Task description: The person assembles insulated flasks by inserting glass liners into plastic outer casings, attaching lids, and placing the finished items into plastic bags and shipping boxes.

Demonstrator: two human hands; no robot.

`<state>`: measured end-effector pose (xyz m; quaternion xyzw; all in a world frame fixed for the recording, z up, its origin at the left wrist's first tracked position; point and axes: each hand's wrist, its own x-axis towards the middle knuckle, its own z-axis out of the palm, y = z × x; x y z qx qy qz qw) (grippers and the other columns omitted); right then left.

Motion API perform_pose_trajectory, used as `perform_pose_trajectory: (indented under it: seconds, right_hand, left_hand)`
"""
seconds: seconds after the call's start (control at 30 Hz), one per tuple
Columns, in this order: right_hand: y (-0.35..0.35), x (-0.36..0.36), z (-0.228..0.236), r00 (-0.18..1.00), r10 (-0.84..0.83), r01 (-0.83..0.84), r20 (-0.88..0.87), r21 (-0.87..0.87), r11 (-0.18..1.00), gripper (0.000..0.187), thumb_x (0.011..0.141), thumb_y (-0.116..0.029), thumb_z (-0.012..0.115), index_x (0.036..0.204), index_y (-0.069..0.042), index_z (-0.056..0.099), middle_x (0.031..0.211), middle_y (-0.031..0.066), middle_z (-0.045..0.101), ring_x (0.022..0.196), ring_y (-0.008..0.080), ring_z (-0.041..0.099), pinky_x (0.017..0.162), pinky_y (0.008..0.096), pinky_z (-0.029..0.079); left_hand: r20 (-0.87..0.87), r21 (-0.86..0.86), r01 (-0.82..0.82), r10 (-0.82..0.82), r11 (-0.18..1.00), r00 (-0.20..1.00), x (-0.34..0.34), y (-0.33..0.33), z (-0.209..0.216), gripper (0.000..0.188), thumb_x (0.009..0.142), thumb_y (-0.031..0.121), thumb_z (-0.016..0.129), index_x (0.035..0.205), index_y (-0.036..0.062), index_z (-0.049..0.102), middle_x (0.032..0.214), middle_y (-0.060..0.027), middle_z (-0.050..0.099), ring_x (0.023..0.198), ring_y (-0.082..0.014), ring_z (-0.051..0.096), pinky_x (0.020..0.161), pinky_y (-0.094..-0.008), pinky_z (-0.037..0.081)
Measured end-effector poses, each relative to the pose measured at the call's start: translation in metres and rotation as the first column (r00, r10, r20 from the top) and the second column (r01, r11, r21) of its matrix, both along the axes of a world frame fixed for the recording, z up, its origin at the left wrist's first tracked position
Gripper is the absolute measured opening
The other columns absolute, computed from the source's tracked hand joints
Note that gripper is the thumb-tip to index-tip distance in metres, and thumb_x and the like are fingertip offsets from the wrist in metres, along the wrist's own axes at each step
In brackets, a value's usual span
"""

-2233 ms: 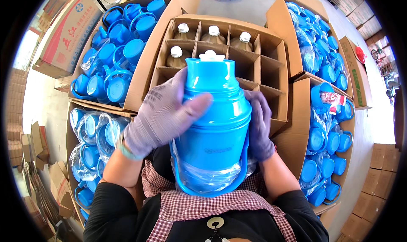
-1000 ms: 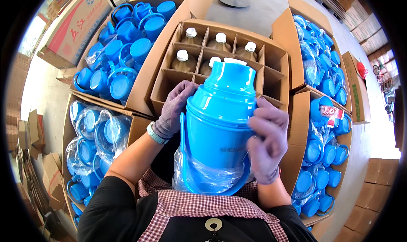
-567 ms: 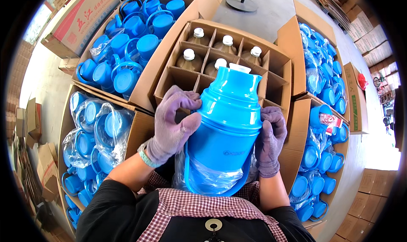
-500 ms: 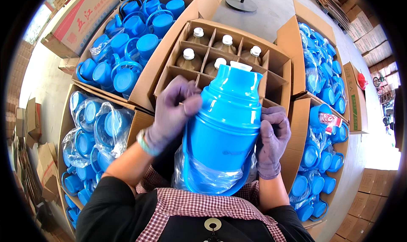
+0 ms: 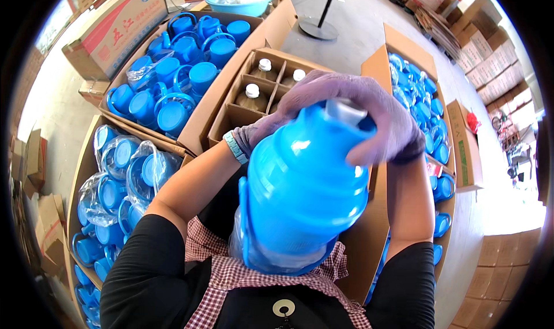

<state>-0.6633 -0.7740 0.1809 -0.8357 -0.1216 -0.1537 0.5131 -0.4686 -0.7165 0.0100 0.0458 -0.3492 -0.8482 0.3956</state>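
Note:
A blue thermos flask (image 5: 300, 190) stands tilted in front of my body, its mouth facing away from me. A whitish, shiny piece (image 5: 346, 113) shows inside the mouth. My left hand (image 5: 261, 130), in a purple-grey glove, is closed against the flask's upper left side, its fingers partly hidden. My right hand (image 5: 384, 110), gloved alike and smeared by motion, curves over the mouth with the thumb on the near right side. The flask's blue carrying handle (image 5: 244, 219) hangs at its left, and clear plastic film wraps its lower part.
Beyond the flask, a divided carton (image 5: 231, 118) holds bottle-shaped liners with white caps (image 5: 252, 91). Open cartons of blue flask parts (image 5: 173, 118) stand at left and right. A light-blue basin (image 5: 239, 0) of white pieces and a black pole base (image 5: 318, 29) are farther back.
My right hand has risen from the flask's right side to over its mouth. The left hand has come in against its upper side. The flask has tilted and come closer to the camera.

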Motion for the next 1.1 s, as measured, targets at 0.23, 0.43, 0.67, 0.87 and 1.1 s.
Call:
perform_pose_trajectory:
  seconds: [0.23, 0.43, 0.67, 0.87, 1.1]
  right_hand:
    - [0.14, -0.008, 0.065, 0.843, -0.535, 0.498, 0.05, -0.445, 0.744, 0.05, 0.073, -0.027, 0.079, 0.117, -0.003, 0.072, 0.11, 0.0158, 0.072, 0.101, 0.0297, 0.071, 0.092, 0.0388, 0.054]
    - [0.143, -0.044, 0.039, 0.339, -0.928, 0.622, -0.155, -0.703, 0.344, 0.054, 0.089, -0.044, 0.074, 0.123, -0.003, 0.066, 0.103, 0.0247, 0.072, 0.1, 0.0417, 0.072, 0.09, 0.0456, 0.056]
    - [0.229, -0.024, 0.122, 0.953, -0.294, 0.167, -0.072, -0.684, 0.71, 0.067, 0.071, -0.032, 0.087, 0.129, -0.005, 0.069, 0.12, 0.0192, 0.068, 0.109, 0.0376, 0.069, 0.095, 0.0419, 0.055]
    - [0.181, -0.079, 0.047, 0.366, -0.913, 0.598, -0.181, -0.706, 0.38, 0.04, 0.088, -0.036, 0.072, 0.114, -0.005, 0.07, 0.1, 0.0164, 0.07, 0.098, 0.0278, 0.072, 0.088, 0.0374, 0.055]
    - [0.25, -0.043, 0.109, 0.947, -0.32, 0.21, -0.03, -0.696, 0.686, 0.044, 0.079, -0.028, 0.078, 0.117, -0.006, 0.072, 0.112, 0.0141, 0.071, 0.106, 0.0322, 0.07, 0.095, 0.0407, 0.054]
  left_hand:
    - [0.373, -0.111, -0.421, 0.431, 0.9, 0.822, 0.036, 0.152, 0.093, 0.077, 0.106, 0.05, 0.049, 0.159, -0.0011, 0.03, 0.148, -0.0196, 0.053, 0.134, -0.0253, 0.056, 0.115, -0.0401, 0.043]
    - [0.541, -0.492, -0.519, 0.713, 0.699, 0.446, -0.05, 0.258, 0.078, 0.123, 0.084, 0.014, 0.084, 0.165, 0.0035, -0.008, 0.144, -0.0254, 0.058, 0.132, -0.0292, 0.058, 0.108, -0.0371, 0.047]
    - [0.269, -0.404, 0.069, 0.047, 0.912, 0.962, 0.037, 0.191, 0.095, 0.124, 0.064, 0.03, 0.1, 0.162, 0.0002, 0.03, 0.15, -0.0134, 0.056, 0.138, -0.0224, 0.053, 0.118, -0.0399, 0.041]
    - [0.349, -0.803, -0.447, 0.919, 0.394, 0.184, -0.076, 0.286, 0.083, 0.115, 0.075, 0.019, 0.093, 0.165, 0.0043, 0.022, 0.136, -0.0134, 0.065, 0.119, -0.0227, 0.065, 0.108, -0.0377, 0.049]
    - [0.308, -0.425, -0.08, 0.228, 0.901, 0.924, 0.029, 0.226, 0.084, 0.109, 0.073, 0.023, 0.095, 0.161, 0.0018, 0.034, 0.153, -0.0131, 0.054, 0.138, -0.0205, 0.053, 0.117, -0.039, 0.042]
